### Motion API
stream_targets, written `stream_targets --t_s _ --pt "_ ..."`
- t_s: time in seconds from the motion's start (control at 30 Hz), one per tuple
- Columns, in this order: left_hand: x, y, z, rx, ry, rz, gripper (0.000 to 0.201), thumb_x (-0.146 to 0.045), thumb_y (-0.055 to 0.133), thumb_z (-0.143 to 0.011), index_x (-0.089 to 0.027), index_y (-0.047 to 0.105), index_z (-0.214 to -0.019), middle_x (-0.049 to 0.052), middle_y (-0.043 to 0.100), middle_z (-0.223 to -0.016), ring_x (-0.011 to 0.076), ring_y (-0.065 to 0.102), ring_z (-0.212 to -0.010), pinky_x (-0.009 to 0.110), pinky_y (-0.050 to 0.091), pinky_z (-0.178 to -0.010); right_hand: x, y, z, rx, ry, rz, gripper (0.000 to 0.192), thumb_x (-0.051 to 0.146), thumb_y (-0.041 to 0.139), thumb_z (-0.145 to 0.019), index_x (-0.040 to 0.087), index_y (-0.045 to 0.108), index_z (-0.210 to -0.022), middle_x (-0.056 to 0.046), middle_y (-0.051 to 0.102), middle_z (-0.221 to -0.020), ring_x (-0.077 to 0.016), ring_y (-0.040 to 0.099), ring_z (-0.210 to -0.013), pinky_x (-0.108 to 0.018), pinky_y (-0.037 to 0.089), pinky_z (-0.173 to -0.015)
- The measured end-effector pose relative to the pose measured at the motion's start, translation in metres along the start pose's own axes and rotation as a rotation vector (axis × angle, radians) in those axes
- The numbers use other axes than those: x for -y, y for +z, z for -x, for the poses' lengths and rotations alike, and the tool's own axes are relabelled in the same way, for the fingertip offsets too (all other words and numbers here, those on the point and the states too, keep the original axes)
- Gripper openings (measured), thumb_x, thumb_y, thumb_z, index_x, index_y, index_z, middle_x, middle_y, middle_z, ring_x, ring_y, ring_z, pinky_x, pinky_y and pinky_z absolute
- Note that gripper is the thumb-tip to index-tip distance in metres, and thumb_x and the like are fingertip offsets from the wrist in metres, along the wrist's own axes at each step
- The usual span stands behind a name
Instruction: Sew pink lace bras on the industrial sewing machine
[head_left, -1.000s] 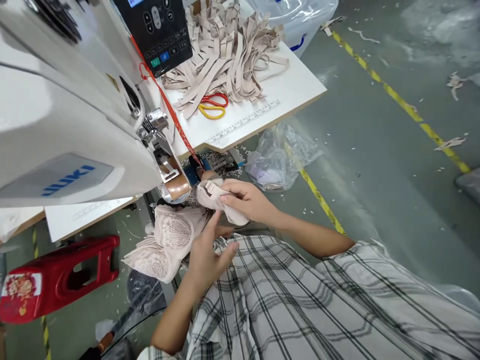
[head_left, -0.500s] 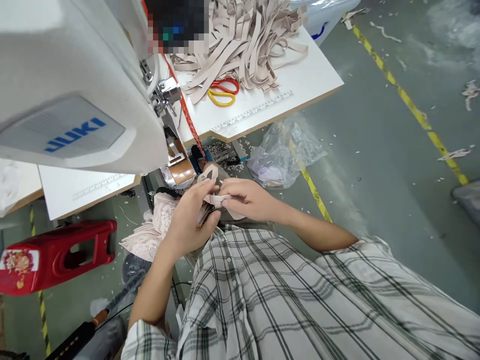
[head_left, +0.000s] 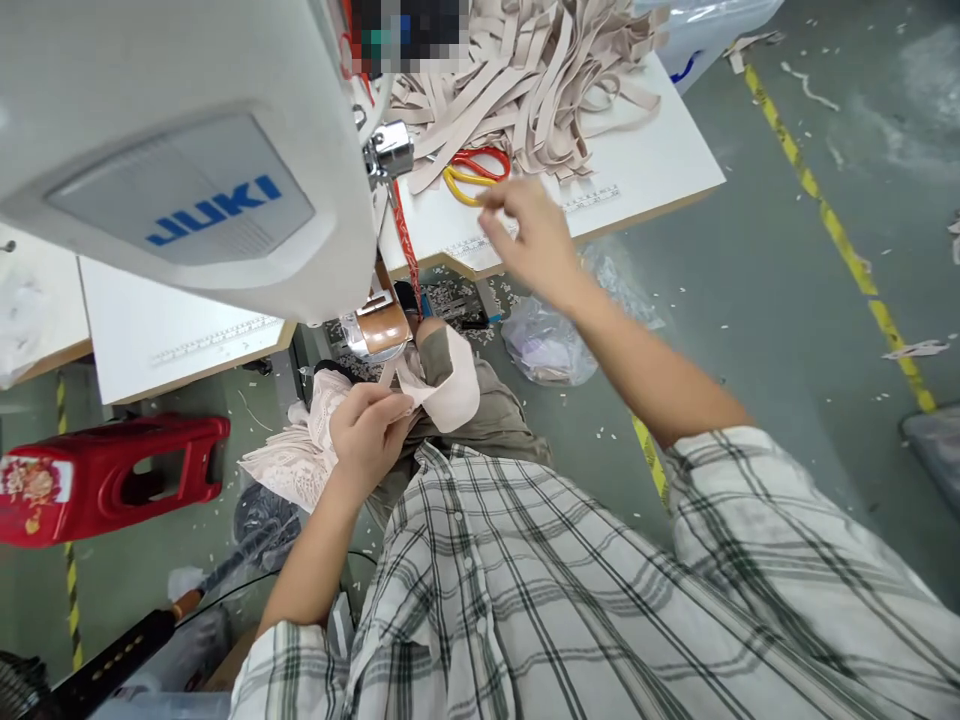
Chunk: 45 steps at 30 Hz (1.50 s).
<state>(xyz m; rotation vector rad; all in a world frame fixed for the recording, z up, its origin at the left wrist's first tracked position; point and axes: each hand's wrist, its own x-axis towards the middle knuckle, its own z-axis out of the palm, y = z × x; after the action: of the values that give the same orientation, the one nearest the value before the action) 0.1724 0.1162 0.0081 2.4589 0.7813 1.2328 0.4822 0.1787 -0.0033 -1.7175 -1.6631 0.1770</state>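
Observation:
At my lap, my left hand [head_left: 369, 430] pinches a pale beige fabric strip [head_left: 456, 398], which curves in a loop to the right of the fingers. Beige lace fabric pieces [head_left: 296, 460] lie in a layered stack just left of that hand. My right hand [head_left: 531, 238] is up over the front edge of the white table, thumb and fingers apart, with nothing seen in it. Close to its fingertips lie scissors with red and yellow handles [head_left: 463, 188]. Behind the scissors spreads a heap of beige fabric strips [head_left: 536, 85].
A white JUKI sewing machine [head_left: 217, 190] fills the upper left, above a tan curved plate [head_left: 382, 328]. A ruler scale runs along the white table [head_left: 675, 170]. Below are a clear plastic bag [head_left: 551, 345], a red stool [head_left: 112, 480] and yellow floor tape [head_left: 847, 240].
My right hand has let go of the fabric and moved up to the table by the scissors. My left hand still holds the strip, which has opened into a wider loop. The view has shifted slightly.

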Motion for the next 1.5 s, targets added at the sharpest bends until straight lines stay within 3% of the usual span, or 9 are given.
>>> stream_targets --t_s 0.03,0.17,0.37,0.53,0.7,0.8,0.9,1.1,1.5 --pt "0.001 -0.001 0.003 -0.012 0.041 -0.044 0.019 -0.009 0.068 -0.087 -0.024 0.064 -0.098 -0.001 0.063 -0.080 0.0107 0.060 -0.070 0.021 0.047 -0.064 -0.013 0.004 -0.023 0.076 -0.009 0.071 0.036 0.029 0.043 -0.107 0.007 0.057 -0.131 -0.014 0.062 -0.136 -0.0142 0.053 -0.128 -0.028 0.040 -0.109" --pt "0.007 -0.006 0.016 0.032 0.031 -0.196 0.008 -0.020 0.062 -0.092 -0.025 0.069 -0.091 -0.001 0.065 -0.072 0.0127 0.060 -0.064 0.025 0.048 -0.062 -0.045 0.023 -0.080 0.299 0.184 0.275 0.049 0.032 0.034 -0.102 -0.010 0.059 -0.098 -0.024 0.060 -0.135 -0.0169 0.053 -0.130 -0.026 0.039 -0.099" --pt "0.018 -0.011 0.032 0.219 -0.152 -0.056 0.023 -0.027 0.058 -0.095 -0.026 0.070 -0.075 -0.001 0.053 -0.055 0.0143 0.056 -0.058 0.028 0.045 -0.061 -0.056 0.031 -0.089 0.343 0.107 0.404 0.035 0.033 0.048 -0.094 0.009 0.049 -0.069 -0.024 0.066 -0.128 -0.0156 0.058 -0.125 -0.022 0.040 -0.093" --pt "0.011 -0.009 0.023 0.086 -0.172 0.036 0.013 -0.026 0.062 -0.093 -0.025 0.067 -0.080 0.000 0.062 -0.067 0.0143 0.060 -0.065 0.028 0.048 -0.065 -0.047 0.023 -0.096 0.420 0.112 0.423 0.024 0.031 0.044 -0.093 0.014 0.043 -0.076 -0.031 0.066 -0.120 -0.0185 0.062 -0.117 -0.023 0.034 -0.073" --pt "-0.004 -0.016 0.005 0.052 -0.623 0.308 0.004 -0.026 0.068 -0.090 -0.021 0.069 -0.091 0.006 0.076 -0.100 0.0183 0.071 -0.089 0.028 0.056 -0.070 -0.026 -0.007 -0.035 0.464 0.089 0.388 0.031 0.029 0.060 -0.092 0.004 0.052 -0.110 -0.027 0.069 -0.114 -0.0147 0.065 -0.090 -0.029 0.032 -0.064" --pt "-0.003 -0.025 0.000 0.165 -0.909 0.500 0.008 -0.027 0.072 -0.086 -0.021 0.074 -0.091 0.002 0.076 -0.082 0.0142 0.067 -0.064 0.026 0.054 -0.056 -0.010 -0.040 0.033 0.439 0.262 0.034 0.034 0.018 0.062 -0.088 0.015 0.051 -0.120 -0.014 0.072 -0.098 -0.0104 0.056 -0.063 -0.029 0.038 -0.058" --pt "0.001 -0.030 -0.002 0.191 -1.055 0.623 0.009 -0.027 0.077 -0.081 -0.020 0.075 -0.087 0.000 0.073 -0.073 0.0105 0.059 -0.050 0.023 0.049 -0.047 0.015 -0.071 0.086 0.504 0.213 -0.308 0.049 0.018 0.062 -0.087 0.023 0.050 -0.134 -0.018 0.066 -0.120 -0.0169 0.061 -0.076 -0.034 0.052 -0.067" --pt "-0.001 -0.031 -0.008 0.210 -1.068 0.674 0.012 -0.029 0.080 -0.077 -0.020 0.076 -0.086 0.000 0.074 -0.075 0.0103 0.060 -0.051 0.023 0.051 -0.048 0.069 -0.082 0.102 0.720 -0.114 -0.156 0.050 0.038 0.074 -0.082 0.032 0.063 -0.130 -0.008 0.071 -0.115 -0.0277 0.069 -0.091 -0.041 0.057 -0.073" --pt "0.004 -0.036 -0.007 0.346 -1.005 0.624 0.011 -0.026 0.078 -0.077 -0.019 0.079 -0.085 0.000 0.070 -0.067 0.0104 0.059 -0.052 0.020 0.046 -0.047 0.086 -0.057 0.082 0.799 -0.227 -0.211 0.044 0.046 0.066 -0.091 0.028 0.066 -0.131 -0.008 0.073 -0.118 -0.0271 0.069 -0.099 -0.038 0.054 -0.077"
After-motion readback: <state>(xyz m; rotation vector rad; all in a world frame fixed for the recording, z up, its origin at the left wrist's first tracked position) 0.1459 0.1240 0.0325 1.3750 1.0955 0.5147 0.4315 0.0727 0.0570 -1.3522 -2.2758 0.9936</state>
